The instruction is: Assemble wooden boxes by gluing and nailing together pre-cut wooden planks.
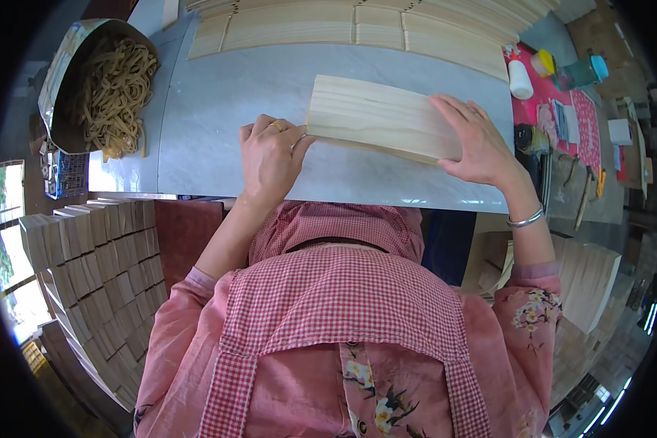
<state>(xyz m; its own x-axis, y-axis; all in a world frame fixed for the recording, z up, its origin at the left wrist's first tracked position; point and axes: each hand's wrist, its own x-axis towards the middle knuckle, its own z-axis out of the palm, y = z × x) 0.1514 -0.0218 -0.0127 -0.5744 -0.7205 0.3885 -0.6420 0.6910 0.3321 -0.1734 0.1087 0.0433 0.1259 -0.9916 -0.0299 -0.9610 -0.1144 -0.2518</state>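
A pale wooden board [376,117] with straight grain is held tilted a little above the grey tabletop, its right end slightly nearer to me. My right hand [478,142] grips that right end, fingers over the top face and thumb at the near edge. At the near left corner, my left hand [274,157] is closed, thumb and forefinger pinching at the corner. Its other fingers curl inward, and anything inside them is hidden. Whether the board is one piece or several thin ones, I cannot tell.
Rows of pale wooden boards [292,29] lie along the table's far side. A bag [58,80] of tan bands [117,95] stands at the left. Wood pieces are stacked [102,255] below left. At the right are a white bottle [519,80] and a blue-lidded jar [580,73].
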